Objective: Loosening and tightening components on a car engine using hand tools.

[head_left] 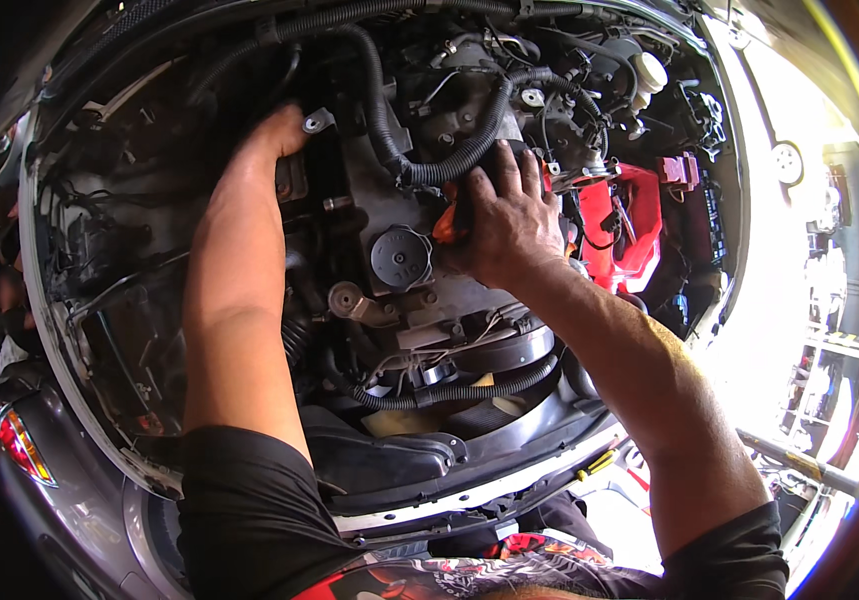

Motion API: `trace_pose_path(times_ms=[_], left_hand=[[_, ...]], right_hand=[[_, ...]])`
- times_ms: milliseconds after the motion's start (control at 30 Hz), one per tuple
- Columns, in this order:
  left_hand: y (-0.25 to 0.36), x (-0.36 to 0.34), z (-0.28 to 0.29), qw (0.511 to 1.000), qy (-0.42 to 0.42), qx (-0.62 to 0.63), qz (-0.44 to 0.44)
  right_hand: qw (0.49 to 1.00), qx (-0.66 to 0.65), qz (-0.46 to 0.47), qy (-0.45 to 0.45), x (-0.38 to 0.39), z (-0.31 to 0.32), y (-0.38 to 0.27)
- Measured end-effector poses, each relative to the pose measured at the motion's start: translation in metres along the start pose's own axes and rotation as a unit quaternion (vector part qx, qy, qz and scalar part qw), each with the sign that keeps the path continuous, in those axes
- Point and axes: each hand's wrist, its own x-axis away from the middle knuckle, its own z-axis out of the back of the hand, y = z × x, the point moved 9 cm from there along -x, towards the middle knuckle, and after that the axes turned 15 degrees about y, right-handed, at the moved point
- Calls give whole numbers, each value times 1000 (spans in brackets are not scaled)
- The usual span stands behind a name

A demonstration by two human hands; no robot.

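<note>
My left hand reaches down into the dark gap beside the engine, next to a metal bracket. Its fingers are hidden below the wrist, so what they touch does not show. My right hand lies over the top of the engine with its fingers stretched out and apart. Beneath that palm an orange and black thing peeks out; most of it is covered. A thick corrugated hose runs just beyond the right fingers. Between my two arms sits a round black oil cap.
Red plastic lies in the bay to the right of my right hand. At the front are the fan shroud and a corrugated tube. A yellow-handled tool rests by the front edge. A grey car stands at the left.
</note>
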Motion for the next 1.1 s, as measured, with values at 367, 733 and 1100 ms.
trace_pose_path(times_ms=[367, 733, 1100], left_hand=[[31, 4, 1, 997, -63, 17, -47], [20, 3, -2, 997, -68, 31, -9], [43, 7, -6, 996, -62, 63, -18]], right_hand=[[1000, -4, -15, -15, 1, -3, 8], [1000, -5, -6, -7, 1, -2, 5], [999, 12, -23, -38, 2, 0, 13]])
